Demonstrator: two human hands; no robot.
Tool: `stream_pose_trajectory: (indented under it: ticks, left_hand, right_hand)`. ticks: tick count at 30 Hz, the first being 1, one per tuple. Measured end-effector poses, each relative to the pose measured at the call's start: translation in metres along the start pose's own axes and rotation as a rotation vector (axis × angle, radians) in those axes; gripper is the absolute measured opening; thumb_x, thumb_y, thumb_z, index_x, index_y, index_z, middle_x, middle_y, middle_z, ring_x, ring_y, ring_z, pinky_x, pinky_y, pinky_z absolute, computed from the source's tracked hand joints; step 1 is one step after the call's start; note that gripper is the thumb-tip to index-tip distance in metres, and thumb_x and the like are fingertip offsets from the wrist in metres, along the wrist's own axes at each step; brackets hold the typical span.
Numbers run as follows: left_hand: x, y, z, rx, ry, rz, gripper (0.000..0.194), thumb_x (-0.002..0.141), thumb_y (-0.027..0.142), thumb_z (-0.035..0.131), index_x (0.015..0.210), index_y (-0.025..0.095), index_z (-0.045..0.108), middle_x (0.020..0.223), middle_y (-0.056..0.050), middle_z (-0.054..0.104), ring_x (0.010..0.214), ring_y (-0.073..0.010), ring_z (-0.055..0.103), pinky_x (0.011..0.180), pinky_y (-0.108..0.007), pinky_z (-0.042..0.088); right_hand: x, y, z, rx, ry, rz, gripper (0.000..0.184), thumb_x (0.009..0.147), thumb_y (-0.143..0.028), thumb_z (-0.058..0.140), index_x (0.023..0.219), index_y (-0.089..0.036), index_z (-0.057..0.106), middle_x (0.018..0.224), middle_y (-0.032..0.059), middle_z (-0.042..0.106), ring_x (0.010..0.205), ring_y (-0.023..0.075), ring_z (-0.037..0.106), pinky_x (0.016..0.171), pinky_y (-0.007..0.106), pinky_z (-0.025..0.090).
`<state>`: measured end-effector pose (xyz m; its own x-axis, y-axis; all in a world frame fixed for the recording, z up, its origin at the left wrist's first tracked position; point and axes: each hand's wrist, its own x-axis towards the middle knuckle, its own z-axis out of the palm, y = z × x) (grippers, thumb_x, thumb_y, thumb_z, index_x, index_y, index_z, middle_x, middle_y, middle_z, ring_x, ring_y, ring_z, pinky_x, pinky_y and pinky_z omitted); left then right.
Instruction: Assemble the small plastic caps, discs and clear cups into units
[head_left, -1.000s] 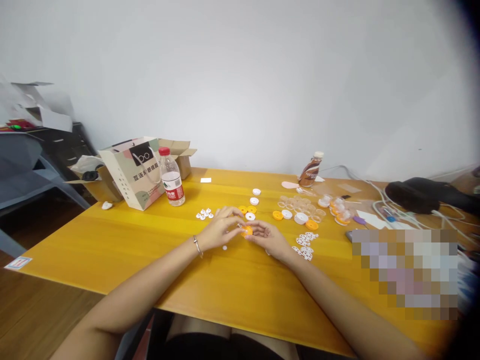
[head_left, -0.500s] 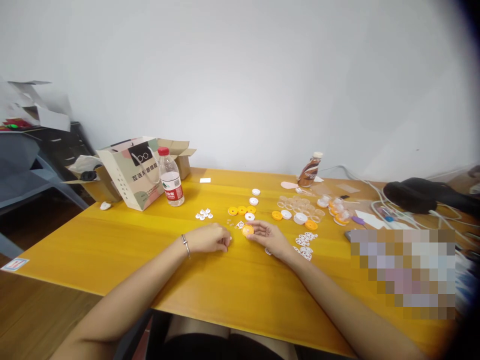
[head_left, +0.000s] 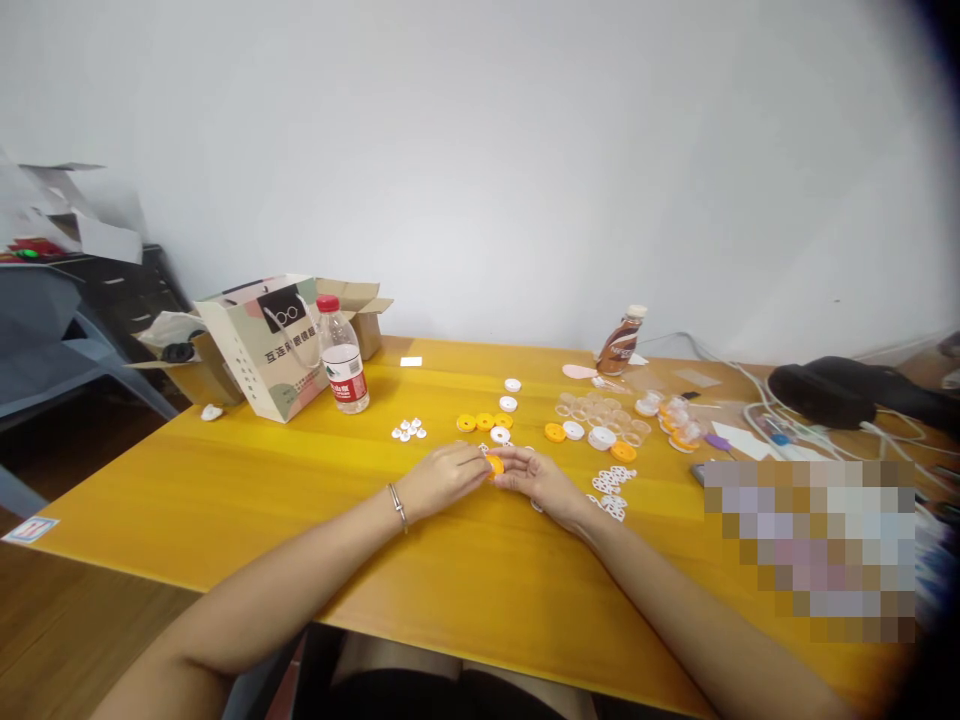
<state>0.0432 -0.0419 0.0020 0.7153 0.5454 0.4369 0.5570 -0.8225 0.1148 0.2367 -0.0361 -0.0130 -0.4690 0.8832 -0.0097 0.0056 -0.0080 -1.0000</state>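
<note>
My two hands meet over the middle of the yellow wooden table [head_left: 225,500]. My right hand [head_left: 541,480] pinches a small orange disc [head_left: 494,465] at its fingertips. My left hand [head_left: 442,477], with a bracelet on the wrist, has its fingertips pressed onto the same disc from the left; whether they hold a tiny part there I cannot make out. Just beyond the hands lie three orange discs in a row [head_left: 484,422] and a white disc [head_left: 500,435]. Small white perforated pieces [head_left: 609,490] lie to the right of my right hand.
A paper bag [head_left: 262,345] and water bottle [head_left: 342,355] stand at the back left, with small white bits [head_left: 409,430] near them. Clear cups and orange and white caps [head_left: 600,420], a brown bottle [head_left: 621,342], cables and a dark object [head_left: 840,390] fill the right.
Half a second ago my left hand lay on the table left of the disc; it has moved right and joined my right hand at the orange disc again.
</note>
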Motion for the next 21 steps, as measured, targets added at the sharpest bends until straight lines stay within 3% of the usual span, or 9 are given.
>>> stream_pose_trajectory:
  ticks: [4,9,14,16,21]
  left_hand:
    - [-0.001,0.001,0.001,-0.01,0.015,-0.036,0.026,0.089,0.027,0.034,0.094,0.021,0.059,0.093,-0.005,0.059,0.085,-0.0146,0.05,0.076,-0.029,0.035]
    - [0.001,0.008,-0.01,-0.175,0.016,-0.095,0.019,0.083,0.028,0.047,0.092,0.025,0.062,0.102,-0.004,0.056,0.098,-0.0175,0.046,0.084,-0.033,0.033]
    - [0.003,-0.008,-0.02,-0.343,0.114,-0.167,0.02,0.083,0.027,0.046,0.094,0.022,0.062,0.098,-0.005,0.055,0.096,-0.0153,0.048,0.087,-0.03,0.034]
    - [0.001,-0.021,-0.025,-0.34,0.063,-0.201,0.019,0.083,0.027,0.047,0.091,0.02,0.062,0.094,-0.005,0.056,0.094,-0.0151,0.049,0.087,-0.029,0.035]
    - [-0.009,-0.046,-0.036,-0.263,-0.225,-0.266,0.019,0.075,0.03,0.056,0.089,0.018,0.06,0.092,-0.005,0.057,0.086,-0.0158,0.052,0.081,-0.028,0.038]
  right_hand:
    - [-0.001,-0.001,0.001,0.051,0.012,-0.013,0.038,0.061,-0.027,0.069,0.097,-0.021,0.058,0.083,0.0003,0.063,0.078,0.0127,0.059,0.083,0.032,0.042]
    - [-0.001,-0.005,0.002,0.106,0.028,-0.019,0.04,0.06,-0.028,0.069,0.097,-0.021,0.057,0.085,0.0021,0.064,0.079,0.0139,0.06,0.082,0.033,0.042]
    - [-0.002,-0.007,-0.001,0.097,0.061,0.021,0.04,0.061,-0.027,0.069,0.099,-0.021,0.057,0.088,0.0018,0.063,0.078,0.0121,0.058,0.08,0.03,0.042]
    - [-0.002,-0.007,-0.002,0.105,0.077,0.045,0.041,0.062,-0.027,0.069,0.1,-0.021,0.056,0.087,0.0016,0.062,0.076,0.011,0.057,0.08,0.029,0.043]
    - [-0.002,-0.006,-0.002,0.161,0.098,0.068,0.038,0.06,-0.029,0.07,0.096,-0.02,0.058,0.084,0.0019,0.06,0.076,0.0114,0.058,0.081,0.03,0.044]
